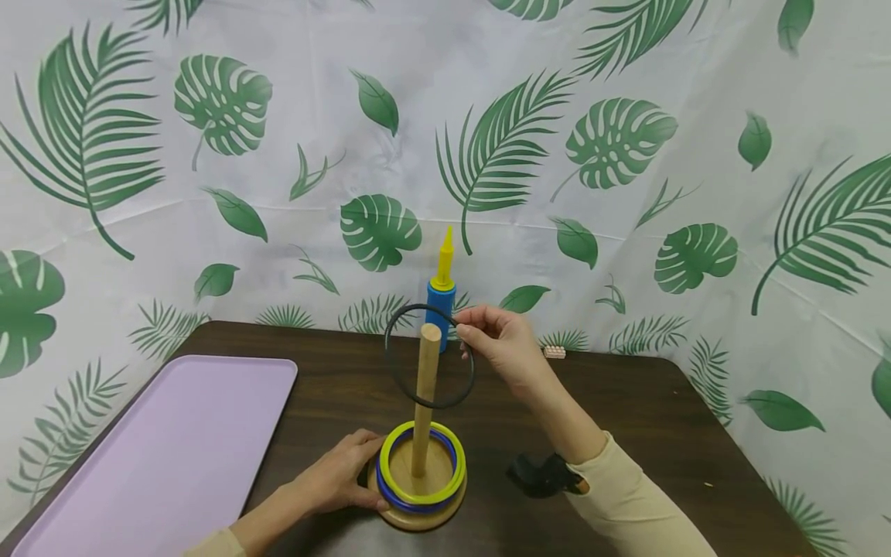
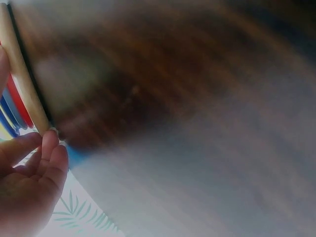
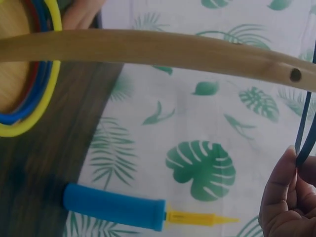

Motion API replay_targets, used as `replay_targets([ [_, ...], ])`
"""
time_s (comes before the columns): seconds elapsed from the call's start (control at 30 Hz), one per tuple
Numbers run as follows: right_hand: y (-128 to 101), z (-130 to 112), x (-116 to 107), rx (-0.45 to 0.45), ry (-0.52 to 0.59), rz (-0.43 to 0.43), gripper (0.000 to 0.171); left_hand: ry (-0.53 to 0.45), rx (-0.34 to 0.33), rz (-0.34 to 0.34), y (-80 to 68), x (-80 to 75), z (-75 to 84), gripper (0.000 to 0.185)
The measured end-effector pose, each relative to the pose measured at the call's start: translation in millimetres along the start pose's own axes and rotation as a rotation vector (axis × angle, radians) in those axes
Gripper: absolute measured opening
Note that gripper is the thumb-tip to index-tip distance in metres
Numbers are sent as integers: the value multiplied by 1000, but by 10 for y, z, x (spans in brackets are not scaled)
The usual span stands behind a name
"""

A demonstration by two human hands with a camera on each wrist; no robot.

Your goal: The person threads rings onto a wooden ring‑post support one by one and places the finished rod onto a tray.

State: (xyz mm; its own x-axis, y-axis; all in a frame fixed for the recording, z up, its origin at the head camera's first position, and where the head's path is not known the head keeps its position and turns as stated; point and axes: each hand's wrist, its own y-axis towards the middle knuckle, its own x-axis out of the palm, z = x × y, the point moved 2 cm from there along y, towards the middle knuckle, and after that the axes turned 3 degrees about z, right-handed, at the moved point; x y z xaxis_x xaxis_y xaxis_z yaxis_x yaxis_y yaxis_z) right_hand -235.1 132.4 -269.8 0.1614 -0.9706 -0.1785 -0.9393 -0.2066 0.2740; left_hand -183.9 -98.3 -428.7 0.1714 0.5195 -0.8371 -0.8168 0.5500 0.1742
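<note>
A wooden ring stand [image 1: 426, 387] with an upright post stands on the table. Yellow [image 1: 455, 480] and blue rings [image 1: 385, 487] lie around its base; the wrist views also show a red ring [image 2: 19, 98] in the stack. My left hand [image 1: 341, 472] grips the left side of the round base, thumb in front. With thumb and fingertips, my right hand [image 1: 508, 348] pinches a thin dark ring [image 1: 391, 363] at the post's top. In the head view its lower edge crosses before the post; whether it encircles the post I cannot tell.
A lilac tray [image 1: 174, 449] lies on the left of the dark wooden table [image 1: 599, 418]. Behind the stand is an upright blue and yellow hand pump [image 1: 442, 294]. A small pink block [image 1: 554, 352] sits near the back edge, before a leaf-patterned curtain [image 1: 313, 116].
</note>
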Motion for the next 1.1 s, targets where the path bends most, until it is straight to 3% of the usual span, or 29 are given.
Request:
replay_targets([
  [0.17,-43,148,69,2,-22,-35,21,5,2,4,-6,-7,5,83],
  [0.33,-131,406,121,-2,-138,-60,15,8,10,12,1,-12,5,81],
  [0.63,-327,845,215,100,-225,-119,16,16,13,17,3,-14,1,68],
  [1.1,-397,1041,265,141,-316,-112,12,-3,27,20,-1,-20,12,70],
])
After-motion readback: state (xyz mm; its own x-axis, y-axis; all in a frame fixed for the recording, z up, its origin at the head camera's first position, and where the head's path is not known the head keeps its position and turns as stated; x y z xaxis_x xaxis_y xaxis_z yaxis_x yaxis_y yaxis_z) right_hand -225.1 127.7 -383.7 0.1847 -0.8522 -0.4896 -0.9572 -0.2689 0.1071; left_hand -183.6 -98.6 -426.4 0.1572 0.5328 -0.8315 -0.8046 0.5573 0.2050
